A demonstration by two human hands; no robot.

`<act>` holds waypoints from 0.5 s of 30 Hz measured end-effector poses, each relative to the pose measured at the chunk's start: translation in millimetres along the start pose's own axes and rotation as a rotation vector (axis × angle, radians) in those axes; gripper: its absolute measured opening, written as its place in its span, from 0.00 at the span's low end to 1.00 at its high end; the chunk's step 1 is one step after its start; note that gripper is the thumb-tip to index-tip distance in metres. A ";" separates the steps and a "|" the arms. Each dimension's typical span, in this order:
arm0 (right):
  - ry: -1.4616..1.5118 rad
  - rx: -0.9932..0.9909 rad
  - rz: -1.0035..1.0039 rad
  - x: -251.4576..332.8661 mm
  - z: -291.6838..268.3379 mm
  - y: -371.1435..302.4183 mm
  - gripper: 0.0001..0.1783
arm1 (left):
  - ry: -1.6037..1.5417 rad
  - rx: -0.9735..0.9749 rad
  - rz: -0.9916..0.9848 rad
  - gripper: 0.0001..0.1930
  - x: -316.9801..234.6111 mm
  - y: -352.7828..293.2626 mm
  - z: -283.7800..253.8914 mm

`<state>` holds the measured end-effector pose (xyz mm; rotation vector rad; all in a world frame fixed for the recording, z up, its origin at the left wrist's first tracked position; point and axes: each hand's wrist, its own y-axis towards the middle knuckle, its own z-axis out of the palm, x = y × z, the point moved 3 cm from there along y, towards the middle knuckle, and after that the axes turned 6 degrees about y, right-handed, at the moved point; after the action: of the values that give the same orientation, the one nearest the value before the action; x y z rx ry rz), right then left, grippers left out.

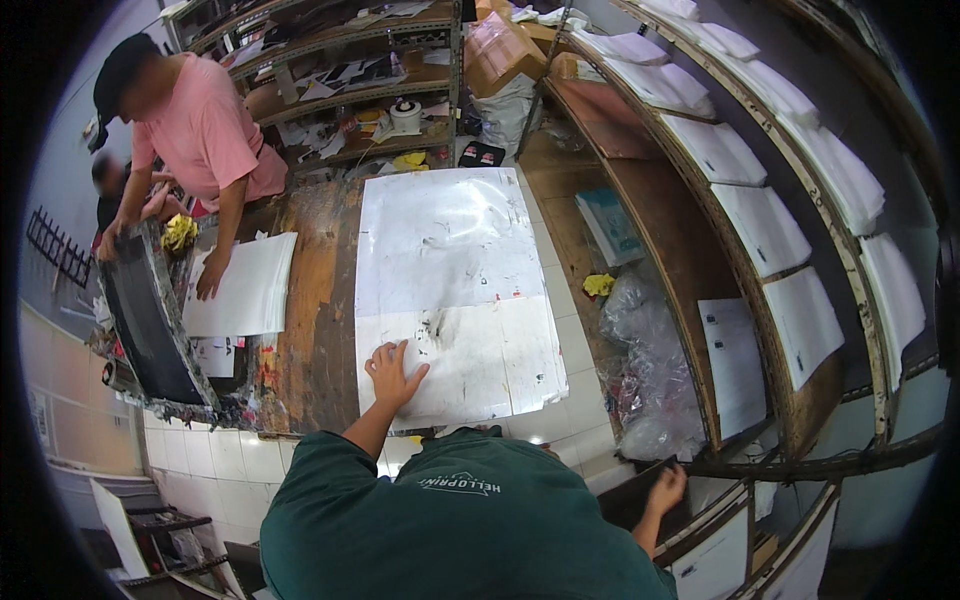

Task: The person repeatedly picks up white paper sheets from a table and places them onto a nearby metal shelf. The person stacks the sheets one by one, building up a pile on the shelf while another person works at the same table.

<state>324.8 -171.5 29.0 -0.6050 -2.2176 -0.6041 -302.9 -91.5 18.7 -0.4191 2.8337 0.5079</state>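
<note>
My left hand [398,375] lies on a large white sheet [455,240], fingers spread, near its lower left part. Dark smudges and small marks show on the sheet, and a seam crosses it. The sheet covers the right end of a worn, stained wooden table [318,290]. Out to the right, my right hand [668,490] is beside a dark board [635,500] at the low rack. Its fingers are curled in; what they hold, if anything, cannot be made out.
At the table's left, a person in a pink shirt [215,125] touches a paper stack [240,285] and a tilted dark-meshed screen frame [150,320]. Another person sits behind. Racks [690,190] with paper piles stand at right, above clear plastic wrap [650,350]. Cluttered shelves [350,90] stand behind.
</note>
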 end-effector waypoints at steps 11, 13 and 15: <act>-0.233 0.983 0.451 -93.2 134.3 -20.6 0.26 | -0.063 -0.068 -0.043 0.32 3.9 -1.8 -5.8; -0.146 0.879 0.492 -100.2 117.9 -6.3 0.25 | -0.075 -0.120 -0.056 0.30 4.8 -3.0 -7.0; -0.060 0.746 0.590 -116.8 101.8 2.2 0.23 | -0.090 -0.074 -0.058 0.28 4.8 -3.0 -6.0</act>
<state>342.9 -137.5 -121.1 -0.8093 -1.9648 0.5271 -307.4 -97.5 21.9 -0.4791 2.7148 0.6058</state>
